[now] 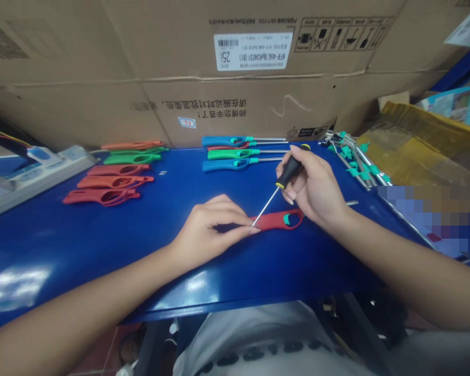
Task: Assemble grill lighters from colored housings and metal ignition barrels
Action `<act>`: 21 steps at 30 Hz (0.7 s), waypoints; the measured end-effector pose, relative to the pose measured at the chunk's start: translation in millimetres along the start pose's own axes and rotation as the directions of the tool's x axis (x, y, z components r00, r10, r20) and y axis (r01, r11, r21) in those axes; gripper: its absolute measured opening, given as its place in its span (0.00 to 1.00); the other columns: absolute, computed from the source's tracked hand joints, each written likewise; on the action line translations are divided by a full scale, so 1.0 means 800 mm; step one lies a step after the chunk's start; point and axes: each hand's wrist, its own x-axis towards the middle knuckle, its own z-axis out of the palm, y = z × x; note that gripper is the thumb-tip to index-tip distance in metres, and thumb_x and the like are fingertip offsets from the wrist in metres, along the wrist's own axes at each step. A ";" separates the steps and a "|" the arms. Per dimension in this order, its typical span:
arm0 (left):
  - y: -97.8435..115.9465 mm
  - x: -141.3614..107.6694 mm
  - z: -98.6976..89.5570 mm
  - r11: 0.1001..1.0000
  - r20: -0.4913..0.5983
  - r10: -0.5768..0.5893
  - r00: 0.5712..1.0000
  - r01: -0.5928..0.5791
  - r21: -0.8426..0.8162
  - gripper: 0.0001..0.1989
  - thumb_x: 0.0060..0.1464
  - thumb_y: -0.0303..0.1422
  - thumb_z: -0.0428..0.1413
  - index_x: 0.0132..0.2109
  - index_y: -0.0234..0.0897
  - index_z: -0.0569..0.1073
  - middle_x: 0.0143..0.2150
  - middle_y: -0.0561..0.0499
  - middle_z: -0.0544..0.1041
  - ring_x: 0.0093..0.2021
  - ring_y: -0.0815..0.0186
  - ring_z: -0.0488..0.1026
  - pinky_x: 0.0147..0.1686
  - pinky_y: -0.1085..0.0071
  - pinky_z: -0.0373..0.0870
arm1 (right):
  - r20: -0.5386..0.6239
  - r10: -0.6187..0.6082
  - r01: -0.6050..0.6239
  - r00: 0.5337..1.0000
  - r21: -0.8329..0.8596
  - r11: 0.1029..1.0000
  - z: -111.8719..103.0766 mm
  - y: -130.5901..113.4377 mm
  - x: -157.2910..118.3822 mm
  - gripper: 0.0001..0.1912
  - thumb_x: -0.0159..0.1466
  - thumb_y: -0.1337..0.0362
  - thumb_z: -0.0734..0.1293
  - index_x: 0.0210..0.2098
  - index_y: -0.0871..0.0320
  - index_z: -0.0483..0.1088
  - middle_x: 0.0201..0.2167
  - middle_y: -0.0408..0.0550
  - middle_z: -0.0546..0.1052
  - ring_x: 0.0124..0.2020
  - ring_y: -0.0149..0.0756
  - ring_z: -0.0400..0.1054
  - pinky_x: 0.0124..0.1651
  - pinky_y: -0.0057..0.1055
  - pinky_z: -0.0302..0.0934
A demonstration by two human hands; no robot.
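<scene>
A red lighter (276, 220) with a long metal nozzle and a teal trigger lies on the blue tabletop in front of me. My left hand (215, 224) pinches its handle end between thumb and fingers. In my right hand (315, 183) is a screwdriver (292, 169) with a black and yellow handle, slanting down to the left. Its tip meets the red handle close to my left fingertips. My right forearm and hand cover part of the lighter's nozzle.
Several lighters with nozzles (227, 164) lie behind my hands. Orange, green and red handle shells (102, 196) are lined up at left, near a white power strip (43, 177). Metal nozzles with teal triggers (354, 156) are heaped at right. A large cardboard sheet (172, 57) stands at the back.
</scene>
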 end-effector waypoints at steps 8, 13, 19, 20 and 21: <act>0.001 -0.002 0.004 0.988 0.003 -0.152 0.988 0.152 0.000 0.02 0.57 0.32 0.66 0.36 0.39 0.84 0.32 0.50 0.83 0.33 0.66 0.77 0.37 0.69 0.74 | 0.053 -0.153 0.158 0.987 -0.099 0.982 0.000 -0.002 -0.006 0.19 0.60 0.47 0.74 0.28 0.53 0.67 0.23 0.39 0.73 0.14 0.26 0.62 0.13 0.26 0.58; -0.001 -0.004 0.008 0.977 0.032 -0.213 0.976 0.214 -0.009 0.03 0.55 0.32 0.67 0.34 0.38 0.84 0.31 0.50 0.82 0.32 0.66 0.77 0.36 0.70 0.73 | 0.216 -0.227 0.267 0.950 -0.181 0.947 0.001 -0.016 -0.023 0.17 0.59 0.47 0.74 0.33 0.53 0.70 0.26 0.41 0.75 0.16 0.28 0.66 0.17 0.27 0.62; 0.000 -0.005 0.009 0.963 0.143 -0.263 0.954 0.269 -0.028 0.04 0.56 0.33 0.66 0.33 0.39 0.83 0.31 0.50 0.81 0.31 0.66 0.76 0.32 0.71 0.72 | 0.433 -0.359 0.493 0.827 -0.253 0.832 -0.004 -0.023 -0.041 0.17 0.63 0.61 0.74 0.51 0.49 0.72 0.32 0.43 0.78 0.24 0.31 0.73 0.25 0.28 0.69; 0.000 -0.005 0.009 0.963 0.165 -0.257 0.952 0.267 -0.044 0.04 0.56 0.33 0.66 0.34 0.39 0.84 0.31 0.50 0.81 0.32 0.66 0.76 0.33 0.71 0.72 | 0.456 -0.404 0.546 0.793 -0.238 0.804 -0.005 -0.022 -0.042 0.20 0.63 0.65 0.73 0.53 0.47 0.70 0.33 0.42 0.79 0.26 0.32 0.74 0.26 0.28 0.70; 0.000 -0.005 0.009 0.962 0.181 -0.253 0.950 0.267 -0.059 0.04 0.56 0.33 0.66 0.34 0.39 0.84 0.32 0.49 0.81 0.33 0.66 0.76 0.34 0.71 0.72 | 0.470 -0.441 0.585 0.765 -0.220 0.781 -0.005 -0.021 -0.042 0.21 0.63 0.67 0.73 0.54 0.46 0.69 0.34 0.42 0.79 0.28 0.32 0.75 0.27 0.27 0.71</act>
